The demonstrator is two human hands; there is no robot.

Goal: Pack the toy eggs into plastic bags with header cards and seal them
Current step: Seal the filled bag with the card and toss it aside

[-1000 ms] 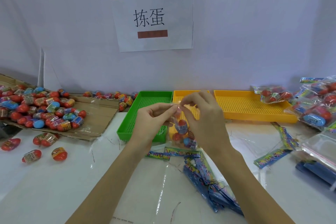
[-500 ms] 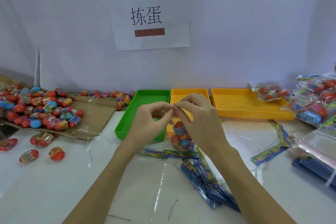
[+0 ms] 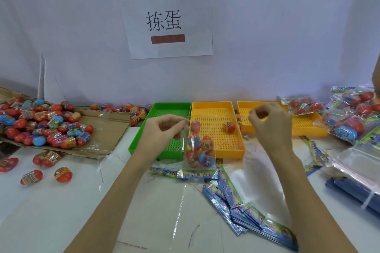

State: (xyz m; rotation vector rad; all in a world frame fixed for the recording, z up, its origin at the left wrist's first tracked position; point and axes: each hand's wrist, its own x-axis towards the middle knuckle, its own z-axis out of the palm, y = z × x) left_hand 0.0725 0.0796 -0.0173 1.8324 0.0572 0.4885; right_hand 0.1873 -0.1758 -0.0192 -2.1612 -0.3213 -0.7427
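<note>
Both forearms are bare, sleeveless, with no rings or watch visible.

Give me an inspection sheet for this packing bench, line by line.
Surface: white table, partly under clear film.
Job's things: clear bag of toy eggs, hanging upright above a header card; loose eggs heaped on cardboard; card stack; sealed bags at right.
Clutter: green tray; two yellow trays, the nearer holding one egg; empty bags.
Hands: left hand pinches the bag's top; right hand pinches a thin clear strip drawn from it.
Cables: nothing seen.
Surroundings: white wall, paper sign.
</note>
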